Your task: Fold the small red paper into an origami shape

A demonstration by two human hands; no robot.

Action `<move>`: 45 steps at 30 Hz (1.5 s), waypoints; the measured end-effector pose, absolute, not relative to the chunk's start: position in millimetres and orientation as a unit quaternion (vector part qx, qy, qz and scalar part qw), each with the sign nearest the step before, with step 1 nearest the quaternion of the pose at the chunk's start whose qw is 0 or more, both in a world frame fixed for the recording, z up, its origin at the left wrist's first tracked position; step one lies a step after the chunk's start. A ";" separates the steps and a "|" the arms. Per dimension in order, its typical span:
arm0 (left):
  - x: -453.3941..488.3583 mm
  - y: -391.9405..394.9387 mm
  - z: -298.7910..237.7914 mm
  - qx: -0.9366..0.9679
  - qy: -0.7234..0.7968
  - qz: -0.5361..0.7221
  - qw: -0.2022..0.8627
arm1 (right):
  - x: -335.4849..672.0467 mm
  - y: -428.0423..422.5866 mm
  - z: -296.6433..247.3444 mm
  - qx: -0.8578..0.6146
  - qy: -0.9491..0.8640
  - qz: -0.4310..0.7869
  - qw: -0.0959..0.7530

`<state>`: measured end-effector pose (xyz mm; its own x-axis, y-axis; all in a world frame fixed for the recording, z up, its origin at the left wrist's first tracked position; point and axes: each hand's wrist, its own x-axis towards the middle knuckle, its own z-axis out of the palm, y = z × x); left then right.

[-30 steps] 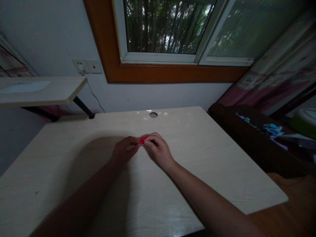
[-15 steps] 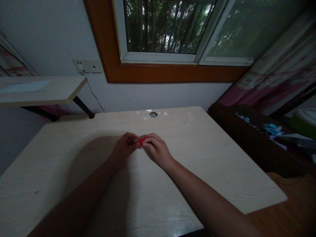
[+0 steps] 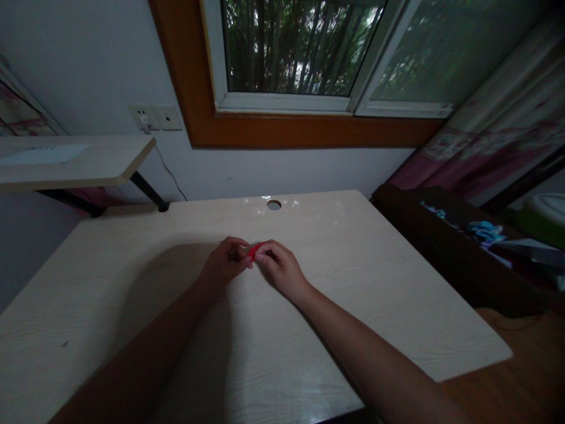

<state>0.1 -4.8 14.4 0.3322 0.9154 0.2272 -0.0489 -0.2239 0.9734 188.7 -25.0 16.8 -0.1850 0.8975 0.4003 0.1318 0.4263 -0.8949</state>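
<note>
Between my two hands, just above or on the pale wood-grain desk (image 3: 379,282), is a small bright red piece (image 3: 253,251); it looks thin, perhaps folded, but its kind is too small to make out. My left hand (image 3: 227,259) pinches its left end between thumb and fingertips. From the other side, the thumb and index finger of my right hand (image 3: 280,265) close on its right end. Fingers cover part of the red piece.
A round cable hole (image 3: 274,205) lies near the desk's back edge. At the left, a raised shelf (image 3: 101,168) on black legs holds a paper sheet (image 3: 44,154). Behind are a wall socket (image 3: 154,118) and a window. Dark furniture (image 3: 424,235) with items stands at the right.
The fingers of my right hand have shifted slightly on the red piece, and a little more of its middle shows. Both arms stay nearly in place.
</note>
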 end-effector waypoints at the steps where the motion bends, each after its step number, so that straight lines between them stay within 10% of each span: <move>1: 0.5 -5.0 15.1 0.629 0.345 0.465 0.519 | 188.8 -24.8 16.8 -0.384 -0.672 0.377 0.509; 45: -1.1 -7.8 12.6 0.600 0.433 0.451 0.499 | 186.0 -25.8 17.2 -0.410 -0.665 0.370 0.502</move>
<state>-1.1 -7.8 12.6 0.2181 0.9698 0.1091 0.0690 -0.1268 0.9895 186.0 -25.8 17.2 -0.1593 0.9177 0.3639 0.1741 0.3890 -0.9047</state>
